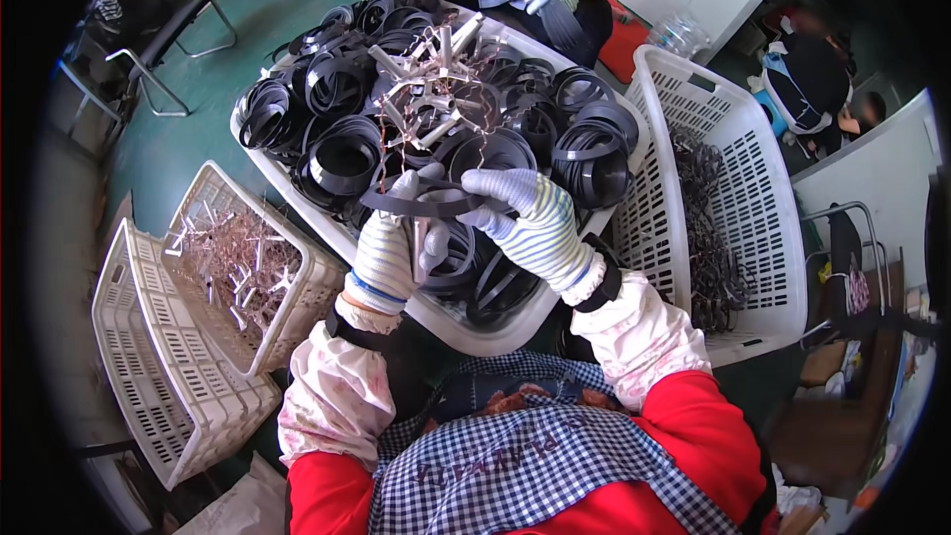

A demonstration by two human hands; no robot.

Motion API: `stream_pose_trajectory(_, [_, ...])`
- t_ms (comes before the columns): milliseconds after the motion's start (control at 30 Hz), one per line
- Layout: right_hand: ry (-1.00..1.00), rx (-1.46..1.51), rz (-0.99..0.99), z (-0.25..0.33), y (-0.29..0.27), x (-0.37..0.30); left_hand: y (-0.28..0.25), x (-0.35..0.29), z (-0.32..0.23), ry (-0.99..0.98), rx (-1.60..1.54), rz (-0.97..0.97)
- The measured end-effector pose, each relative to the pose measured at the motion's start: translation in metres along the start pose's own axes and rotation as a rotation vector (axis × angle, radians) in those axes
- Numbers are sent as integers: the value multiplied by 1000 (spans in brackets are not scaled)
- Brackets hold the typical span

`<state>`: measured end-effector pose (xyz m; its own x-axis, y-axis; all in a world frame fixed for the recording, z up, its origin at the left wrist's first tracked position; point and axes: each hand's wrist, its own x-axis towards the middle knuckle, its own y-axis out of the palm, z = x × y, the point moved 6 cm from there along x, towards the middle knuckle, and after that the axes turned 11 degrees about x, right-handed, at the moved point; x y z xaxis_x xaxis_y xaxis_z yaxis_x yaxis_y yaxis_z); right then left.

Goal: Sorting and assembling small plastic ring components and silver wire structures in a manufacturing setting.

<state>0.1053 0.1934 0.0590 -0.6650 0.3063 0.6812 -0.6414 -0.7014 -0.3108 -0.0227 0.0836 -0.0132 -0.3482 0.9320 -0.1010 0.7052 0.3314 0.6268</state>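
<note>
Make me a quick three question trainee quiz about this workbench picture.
1. True or false: both hands, left hand and right hand, grip one black ring.
2. What fills the middle basket? A) black rings B) bottles C) cloth
3. Which basket holds the pale plastic scraps: left basket or right basket?
Key: 1 true; 2 A; 3 left basket.
</note>
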Motion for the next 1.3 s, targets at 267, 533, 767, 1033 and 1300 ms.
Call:
stream_pose_trajectory(267, [16,-690,-12,-68,-52,13,-33,6,-18,163,6,-212])
stream_pose_trajectory(533, [601,-986,358,-121,-24,16,-30,5,-14,157,135,-293])
stream_pose_trajectory(767, [361,-697,105,-94,-61,16,-36,-2,-22,156,204,-333])
stream_pose_trajectory(1033, [308,-765,681,-71,-43,-22,-37,-4,-24,144,217,-363])
stream_pose_trajectory(1300, [175,-633,924,-49,12,-60,-28,-4,-20,138,218,-371])
